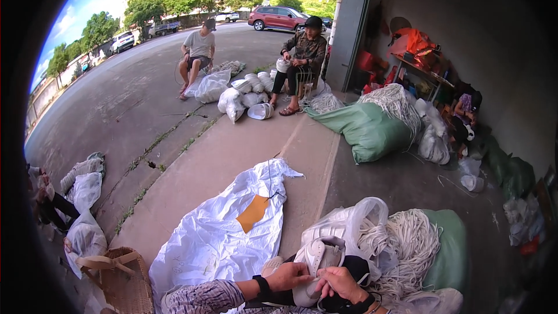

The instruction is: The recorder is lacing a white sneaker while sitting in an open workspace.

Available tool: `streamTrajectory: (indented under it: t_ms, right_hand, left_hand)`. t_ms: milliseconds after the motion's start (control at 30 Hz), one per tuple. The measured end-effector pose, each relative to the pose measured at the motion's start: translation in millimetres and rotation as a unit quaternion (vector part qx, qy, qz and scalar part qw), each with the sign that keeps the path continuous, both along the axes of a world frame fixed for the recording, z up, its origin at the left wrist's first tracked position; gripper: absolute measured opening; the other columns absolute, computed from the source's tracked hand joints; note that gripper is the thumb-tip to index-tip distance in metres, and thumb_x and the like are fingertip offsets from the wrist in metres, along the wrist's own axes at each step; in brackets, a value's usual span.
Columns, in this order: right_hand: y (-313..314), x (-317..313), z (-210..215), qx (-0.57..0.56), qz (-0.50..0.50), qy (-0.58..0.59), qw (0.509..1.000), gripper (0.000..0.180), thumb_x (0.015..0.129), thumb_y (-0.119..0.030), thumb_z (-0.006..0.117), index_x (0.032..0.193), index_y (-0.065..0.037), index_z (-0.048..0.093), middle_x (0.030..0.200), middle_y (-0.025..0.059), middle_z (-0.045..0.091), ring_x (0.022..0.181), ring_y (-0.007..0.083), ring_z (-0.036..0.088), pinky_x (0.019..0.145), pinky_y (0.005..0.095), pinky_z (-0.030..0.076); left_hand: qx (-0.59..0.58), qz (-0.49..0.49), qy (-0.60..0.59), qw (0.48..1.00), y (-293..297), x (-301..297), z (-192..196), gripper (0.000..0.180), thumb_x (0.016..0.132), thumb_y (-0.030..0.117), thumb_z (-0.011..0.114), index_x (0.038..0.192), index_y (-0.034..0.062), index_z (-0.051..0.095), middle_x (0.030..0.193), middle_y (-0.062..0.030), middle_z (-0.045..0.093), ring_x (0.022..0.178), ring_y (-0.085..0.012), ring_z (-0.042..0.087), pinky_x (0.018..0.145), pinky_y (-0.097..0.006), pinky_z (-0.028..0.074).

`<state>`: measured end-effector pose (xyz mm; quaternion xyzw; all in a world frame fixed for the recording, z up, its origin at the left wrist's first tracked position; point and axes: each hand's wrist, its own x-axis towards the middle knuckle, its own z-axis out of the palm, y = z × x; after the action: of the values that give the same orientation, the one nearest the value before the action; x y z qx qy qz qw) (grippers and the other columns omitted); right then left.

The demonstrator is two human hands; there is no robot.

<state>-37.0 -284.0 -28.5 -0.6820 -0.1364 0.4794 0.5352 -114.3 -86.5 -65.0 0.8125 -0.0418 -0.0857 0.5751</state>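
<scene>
A white lace-up shoe (317,256) rests on my lap with its row of eyelets facing up. My left hand (288,275) is closed at the near side of the shoe, thumb and fingers pinched together. From the right, my right hand (342,284) meets it, fingertips also pinched over the front of the shoe. Between them is what looks like a thin white shoelace, mostly hidden by the fingers. Just beyond, a clear plastic bag (372,212) holds more white shoes. To the right lies a big tangled heap of white laces (411,238) on a green sack (450,244).
A white woven sack (218,244) is spread on the ground ahead, with a wicker basket (129,282) at lower left. Two people sit on low seats farther off beside bags of shoes (256,84). A large green sack (372,134) under white laces stands at right.
</scene>
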Motion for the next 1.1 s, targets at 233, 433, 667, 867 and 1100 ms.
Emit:
streamTrajectory:
  t_ms: [233, 433, 667, 867, 1100]
  right_hand:
    - [10.9, -16.9, 24.8, -0.038, 0.055, -0.245, 0.967, 0.025, 0.093, -0.021, 0.048, 0.095, 0.000, 0.061, 0.061, 0.0074, 0.061, 0.045, 0.0154, 0.056, 0.047, 0.0284, 0.046]
    - [12.5, -16.1, -10.6, -0.074, 0.101, -0.537, 0.834, 0.024, 0.093, -0.025, 0.046, 0.088, -0.005, 0.058, 0.061, 0.0196, 0.058, 0.056, 0.0364, 0.060, 0.051, 0.0435, 0.048]
    - [3.7, -11.1, -3.3, -0.048, 0.058, -0.531, 0.844, 0.020, 0.093, -0.024, 0.046, 0.095, -0.009, 0.059, 0.059, 0.0185, 0.058, 0.052, 0.0355, 0.060, 0.051, 0.0436, 0.049]
    - [9.0, -9.9, 21.1, -0.098, 0.113, -0.384, 0.911, 0.019, 0.092, -0.022, 0.048, 0.099, -0.008, 0.058, 0.059, 0.0123, 0.060, 0.047, 0.0257, 0.061, 0.048, 0.0362, 0.048]
    - [9.5, 3.3, 22.5, -0.060, 0.055, -0.290, 0.954, 0.012, 0.089, -0.011, 0.050, 0.088, 0.000, 0.055, 0.057, 0.0054, 0.057, 0.041, 0.0115, 0.053, 0.039, 0.0249, 0.042]
  left_hand:
    - [0.280, -0.019, -0.339, 0.898, 7.5, 15.2, 34.1, 0.024, 0.082, 0.027, 0.060, 0.092, 0.0068, 0.054, 0.069, -0.0119, 0.061, 0.076, -0.0293, 0.063, 0.064, -0.038, 0.048]
    - [0.459, -0.269, -0.268, 0.803, -0.4, 50.9, 53.9, 0.035, 0.076, 0.031, 0.064, 0.102, 0.0113, 0.050, 0.069, -0.0091, 0.062, 0.069, -0.0276, 0.065, 0.058, -0.038, 0.048]
    - [0.446, -0.255, -0.259, 0.818, -3.8, 50.0, 52.2, 0.017, 0.077, 0.030, 0.061, 0.085, 0.0144, 0.062, 0.070, -0.0069, 0.063, 0.075, -0.0246, 0.064, 0.077, -0.039, 0.043]
    - [0.402, -0.221, -0.279, 0.844, -6.5, 37.3, 51.3, 0.017, 0.080, 0.030, 0.059, 0.090, 0.0165, 0.063, 0.078, -0.0034, 0.062, 0.089, -0.0222, 0.057, 0.094, -0.041, 0.032]
    - [0.311, -0.171, -0.365, 0.861, 7.2, 32.5, 38.0, 0.021, 0.078, 0.031, 0.066, 0.089, 0.0140, 0.062, 0.072, -0.0030, 0.056, 0.081, -0.0211, 0.055, 0.091, -0.041, 0.035]
